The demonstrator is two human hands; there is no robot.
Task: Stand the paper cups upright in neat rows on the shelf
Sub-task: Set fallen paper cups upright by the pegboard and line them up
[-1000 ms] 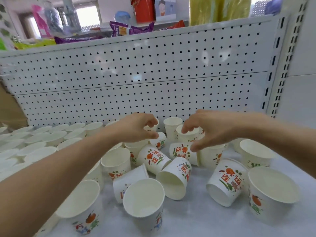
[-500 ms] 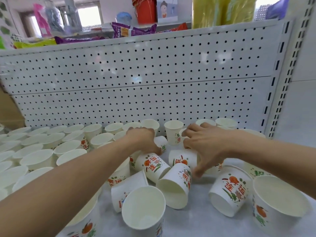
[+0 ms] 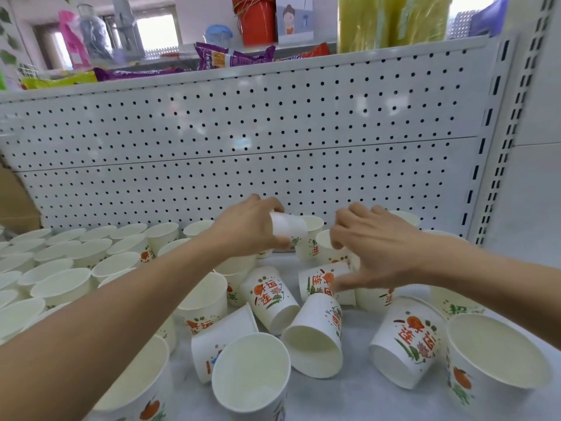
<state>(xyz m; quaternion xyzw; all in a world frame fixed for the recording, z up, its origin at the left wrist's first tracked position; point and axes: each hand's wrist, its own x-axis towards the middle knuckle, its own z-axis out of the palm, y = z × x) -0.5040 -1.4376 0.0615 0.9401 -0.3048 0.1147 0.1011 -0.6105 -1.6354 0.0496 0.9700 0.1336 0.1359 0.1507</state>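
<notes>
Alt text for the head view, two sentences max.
Left hand lifts a paper cup sideways above a jumble of tipped cups, while the right hand reaches among them. Upright rows fill the shelf's left.

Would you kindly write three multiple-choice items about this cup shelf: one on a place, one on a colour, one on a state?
1. Where do the neat upright rows stand?
A. left part of the shelf
B. right part
C. top shelf

2. What colour is the bucket on the top shelf?
A. blue
B. red
C. black

3. What is the left hand doing?
A. resting empty
B. holding a cup
C. pressing the pegboard

Answers:
1 A: the upright rows fill the left; tipped cups lie in the middle.
2 B: the bucket is red.
3 B: the left hand has its grip around a white cup.
</notes>
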